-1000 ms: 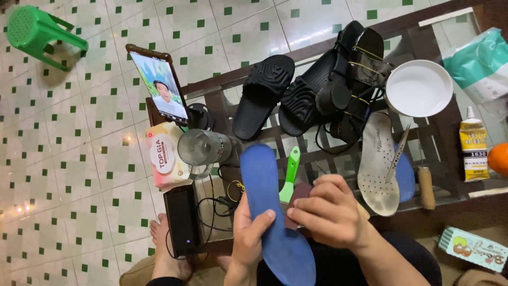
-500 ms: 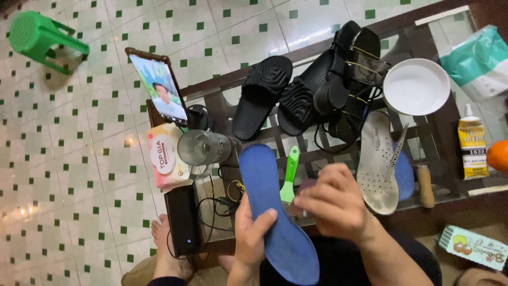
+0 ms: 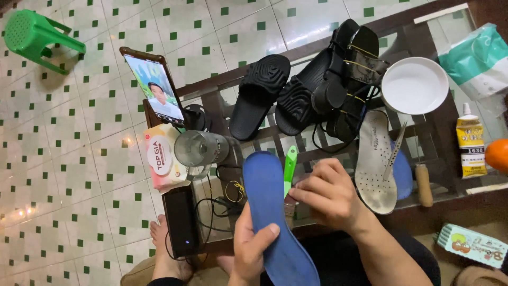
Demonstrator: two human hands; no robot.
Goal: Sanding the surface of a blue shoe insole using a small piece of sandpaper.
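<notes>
You are holding a blue insole (image 3: 270, 212) lengthwise over the near edge of the glass desk (image 3: 254, 140), its toe end pointing away from you and its heel end running down toward your lap. Your left hand (image 3: 253, 251) is gripping the insole from its left edge, thumb lying across the blue face and the other fingers hidden behind it. Your right hand (image 3: 330, 196) is sitting just right of the insole with its grip closed on a small brush (image 3: 289, 175); the green handle is sticking up past the fingers, and the bristle end is meeting the insole's right edge. How firmly the bristles are pressing cannot be told.

Just right of your right hand, a white perforated insole (image 3: 374, 164) is lying on the desk with a metal tool (image 3: 396, 151) resting across it and a second blue insole (image 3: 403, 172) partly showing beneath. A wooden handle (image 3: 423, 184) is lying beside these. Farther right, a glue bottle (image 3: 470, 145) is lying near an orange (image 3: 497, 154). A white bowl (image 3: 414, 86) is sitting at the far right, next to a pile of black sandals (image 3: 317, 90).

Left of the insole, a clear glass (image 3: 198, 149) is lying on its side, touching a tissue pack (image 3: 163, 156). A phone (image 3: 154, 87) is standing propped behind them, and a black power bank (image 3: 181, 220) is lying at the near left with cables (image 3: 222, 204) trailing. A green stool (image 3: 34, 34) is standing on the tiled floor (image 3: 69, 175).
</notes>
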